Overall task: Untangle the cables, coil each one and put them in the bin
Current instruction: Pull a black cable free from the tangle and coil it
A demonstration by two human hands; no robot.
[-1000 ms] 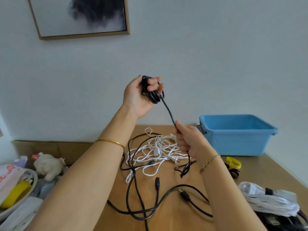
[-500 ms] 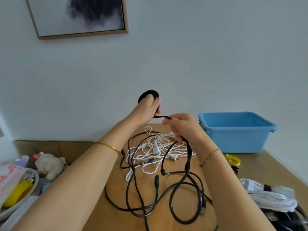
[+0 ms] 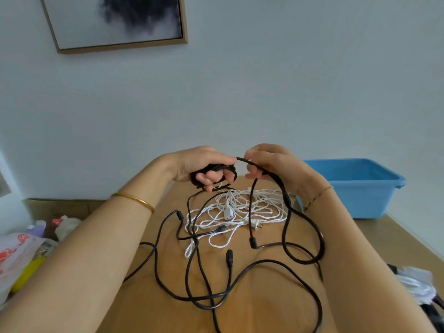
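your left hand [image 3: 204, 168] grips the coiled thin black rubber cable [image 3: 217, 169]; your right hand [image 3: 271, 168] pinches its slack beside it to feed another loop.

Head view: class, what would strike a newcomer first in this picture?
Two hands meet mid-frame: the left hand grips a black cable coil, the right hand pinches its loose strand. Below them a white cable tangle lies on the table among loose black cables; a blue bin stands at the right.

Wooden table [image 3: 396, 239] bears black cables [image 3: 229, 257], white cable [image 3: 227, 212], blue bin [image 3: 360, 198].
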